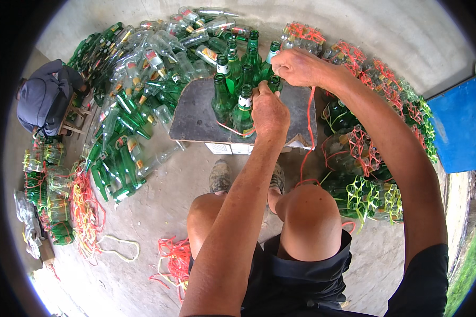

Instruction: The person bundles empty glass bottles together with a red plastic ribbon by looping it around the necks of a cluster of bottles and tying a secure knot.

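A cluster of upright green glass bottles (pixel 223 104) stands on a dark, worn board (pixel 194 115) before me. A pale pink strap (pixel 231 128) runs low around the front bottles. My left hand (pixel 271 109) is against the cluster's right side, its fingers curled by the neck of a front-right bottle (pixel 275 82); whether they grip it is hidden. Above and to the right, my right hand (pixel 295 67) is closed in a fist beside a white-labelled bottle neck (pixel 274 48). A red plastic strap (pixel 310 119) hangs from below that wrist to the floor; its upper end is hidden.
Loose clear and green bottles (pixel 158 55) lie heaped at left and behind. Strapped bottle bundles (pixel 365 194) line the right side. Strap tangles (pixel 174 257) lie on the floor (pixel 142 222). Another person (pixel 43 97) sits at far left. A blue panel (pixel 462 126) stands at right.
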The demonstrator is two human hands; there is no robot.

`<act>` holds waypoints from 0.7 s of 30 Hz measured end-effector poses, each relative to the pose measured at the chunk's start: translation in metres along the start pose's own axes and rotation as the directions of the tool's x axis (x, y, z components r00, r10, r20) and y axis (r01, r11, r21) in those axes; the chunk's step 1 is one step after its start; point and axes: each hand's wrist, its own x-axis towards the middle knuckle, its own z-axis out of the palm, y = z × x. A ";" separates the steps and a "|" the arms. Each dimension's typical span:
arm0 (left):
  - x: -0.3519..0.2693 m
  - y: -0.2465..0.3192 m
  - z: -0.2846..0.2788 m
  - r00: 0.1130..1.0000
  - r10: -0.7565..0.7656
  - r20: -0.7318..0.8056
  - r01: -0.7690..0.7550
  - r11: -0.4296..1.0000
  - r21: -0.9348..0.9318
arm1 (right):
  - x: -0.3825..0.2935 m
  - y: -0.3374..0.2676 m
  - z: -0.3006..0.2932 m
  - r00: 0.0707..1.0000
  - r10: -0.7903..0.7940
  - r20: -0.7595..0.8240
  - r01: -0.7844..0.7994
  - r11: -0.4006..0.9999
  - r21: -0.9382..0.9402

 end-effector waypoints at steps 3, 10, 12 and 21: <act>0.001 -0.004 0.000 0.999 0.019 -0.035 -0.018 1.000 0.015 | -0.006 0.004 0.007 0.999 -0.011 -0.048 0.013 0.999 0.034; 0.004 -0.012 0.010 0.997 0.031 -0.075 -0.030 0.999 0.010 | -0.033 0.007 0.043 0.946 0.045 -0.321 -0.002 0.991 0.133; 0.003 -0.008 0.022 0.989 0.089 -0.115 -0.093 0.995 -0.031 | -0.043 0.008 0.039 0.923 0.022 -0.384 0.007 0.997 0.074; -0.004 -0.013 0.011 0.996 -0.088 -0.035 0.084 0.992 -0.097 | -0.045 -0.022 0.065 0.896 0.151 -0.417 -0.066 0.975 0.211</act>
